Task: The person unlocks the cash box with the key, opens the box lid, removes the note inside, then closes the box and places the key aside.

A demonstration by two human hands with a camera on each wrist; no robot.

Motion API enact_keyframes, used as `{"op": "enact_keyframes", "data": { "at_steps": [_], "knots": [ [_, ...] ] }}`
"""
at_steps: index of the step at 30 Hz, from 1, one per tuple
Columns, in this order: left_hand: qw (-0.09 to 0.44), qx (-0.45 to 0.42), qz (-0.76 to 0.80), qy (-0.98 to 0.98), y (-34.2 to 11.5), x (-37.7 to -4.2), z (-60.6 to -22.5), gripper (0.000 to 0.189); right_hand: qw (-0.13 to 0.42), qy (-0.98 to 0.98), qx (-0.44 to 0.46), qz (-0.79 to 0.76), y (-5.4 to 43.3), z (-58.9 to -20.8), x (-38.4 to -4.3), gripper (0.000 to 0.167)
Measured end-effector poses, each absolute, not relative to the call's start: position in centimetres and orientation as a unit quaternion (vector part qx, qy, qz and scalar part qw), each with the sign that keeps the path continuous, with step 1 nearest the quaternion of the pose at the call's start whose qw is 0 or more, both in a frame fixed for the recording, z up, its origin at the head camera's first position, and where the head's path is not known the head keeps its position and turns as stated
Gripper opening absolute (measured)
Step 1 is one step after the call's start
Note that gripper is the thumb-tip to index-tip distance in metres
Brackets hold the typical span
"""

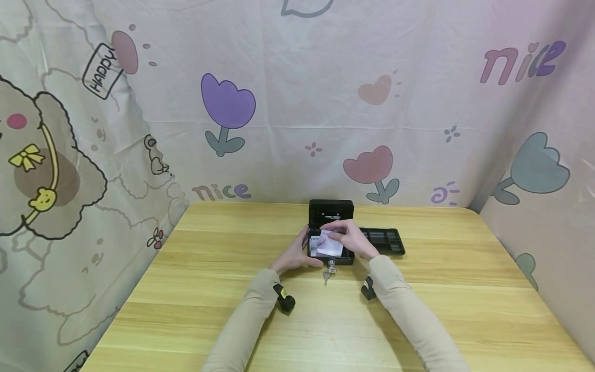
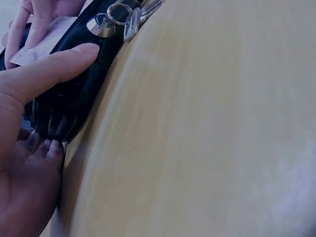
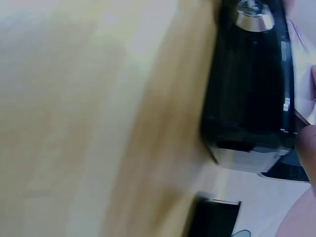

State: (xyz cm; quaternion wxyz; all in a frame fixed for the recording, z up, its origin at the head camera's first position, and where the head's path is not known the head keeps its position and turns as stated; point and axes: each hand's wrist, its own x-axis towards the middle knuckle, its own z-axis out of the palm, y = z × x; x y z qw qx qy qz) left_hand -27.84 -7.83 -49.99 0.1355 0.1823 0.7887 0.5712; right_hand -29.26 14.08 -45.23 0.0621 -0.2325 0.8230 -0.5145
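A black cash box [image 1: 341, 261] stands on the table with its lid [image 1: 331, 211] raised. My left hand [image 1: 297, 253] grips the box's left side; in the left wrist view its thumb [image 2: 74, 61] lies along the front and the fingers curl at the side. Over the box's opening, my right hand [image 1: 354, 240] pinches a pale purple paper slip [image 1: 331, 247], which looks like a banknote. Another pale paper [image 1: 314, 246] lies at the left inside the box. From the silver front lock [image 2: 101, 27] hangs a ring with keys [image 1: 326, 278]. The right fingertips are partly hidden in the right wrist view.
A black compartment tray [image 1: 398, 243] lies on the wooden table [image 1: 209, 289] just right of the box. Behind the table hangs a printed cloth [image 1: 288, 103], with more cloth on both sides. Each wrist wears a small black camera [image 1: 285, 302].
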Motion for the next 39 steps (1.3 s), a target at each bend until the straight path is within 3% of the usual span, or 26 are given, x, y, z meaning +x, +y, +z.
{"op": "enact_keyframes", "data": {
  "at_steps": [16,27,39],
  "knots": [
    [0.135,0.175,0.566,0.794,-7.9,-27.8,-49.9,0.128,0.039,0.825,-0.182,-0.533,16.6,-43.1,-27.4,0.022],
    [0.137,0.176,0.560,0.798,-7.9,-27.7,-49.9,0.130,0.021,0.844,-0.156,-0.513,20.9,-44.2,-25.2,0.024],
    [0.141,0.174,0.566,0.794,-7.8,-27.7,-49.8,0.129,0.065,0.839,-0.184,-0.508,24.9,-45.3,-24.2,0.021]
  ]
}}
